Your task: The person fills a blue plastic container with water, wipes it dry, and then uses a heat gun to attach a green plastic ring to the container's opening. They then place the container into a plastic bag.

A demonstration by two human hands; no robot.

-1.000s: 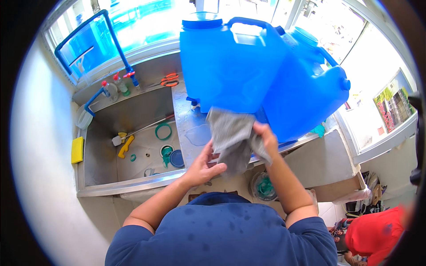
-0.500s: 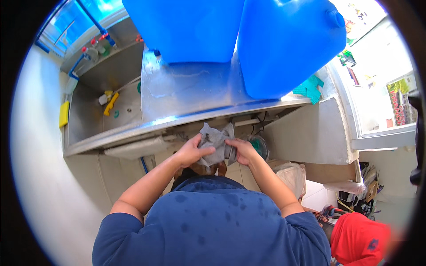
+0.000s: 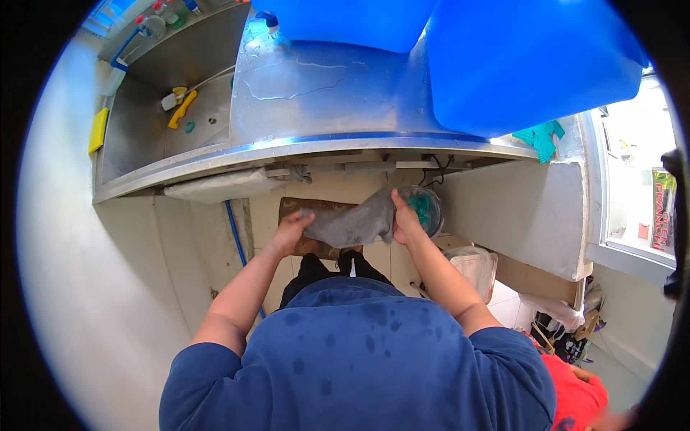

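Note:
A grey cloth (image 3: 350,224) hangs stretched between my two hands, in front of the steel counter's edge and above the floor. My left hand (image 3: 292,231) pinches its left end between thumb and fingers. At the other end, my right hand (image 3: 405,218) grips the upper right corner, and a part of the cloth droops below it. Just beyond my right hand, under the counter, stands a round clear container (image 3: 425,210) with something green inside. Below the cloth a brown mat (image 3: 287,206) lies on the tiles, partly hidden.
Two big blue containers (image 3: 528,72) stand on the steel counter (image 3: 323,93). Left of it, a sink (image 3: 208,129) holds a yellow-handled tool (image 3: 183,109). A teal cloth (image 3: 540,138) hangs at the right corner. A person in red (image 3: 575,391) is at lower right.
The cloth, bunched up before, is now spread wide, with my hands farther apart. My view has shifted, so the counter appears higher and the mat shows. The person in red appears lower.

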